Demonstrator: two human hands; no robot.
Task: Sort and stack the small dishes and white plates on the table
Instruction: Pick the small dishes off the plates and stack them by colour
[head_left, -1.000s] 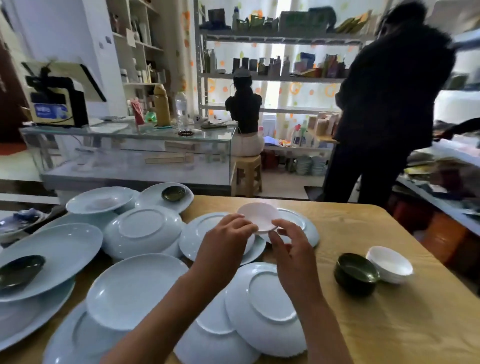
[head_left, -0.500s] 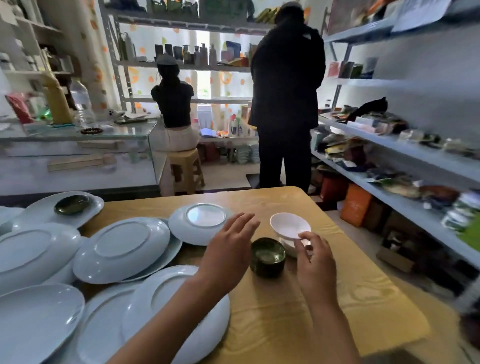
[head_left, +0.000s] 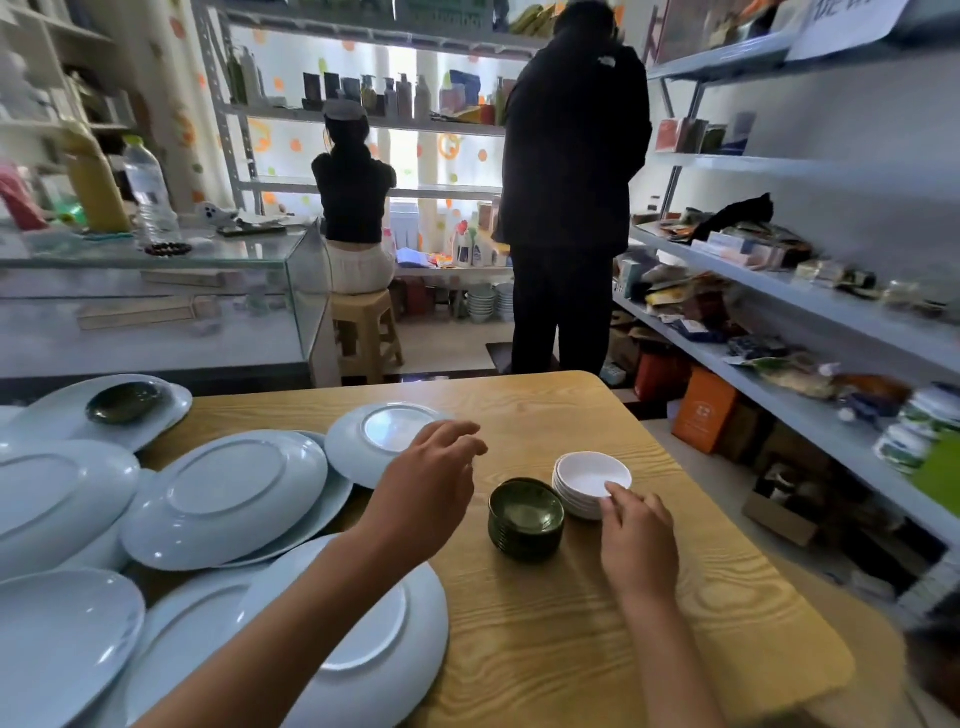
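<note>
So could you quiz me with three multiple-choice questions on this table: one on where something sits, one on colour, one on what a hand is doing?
1. The single dark green dish at far left sits:
A on a white plate
B on bare wood
C on the stool

2. The small-dish stack beside the green stack is:
A white
B red
C black

3. The left hand:
A grips a plate
B hovers, holding nothing
C lies flat on the table

Answers:
1 A, the white plate shows under it.
2 A, its bowl is plain white.
3 B, fingers loose above the table.
</note>
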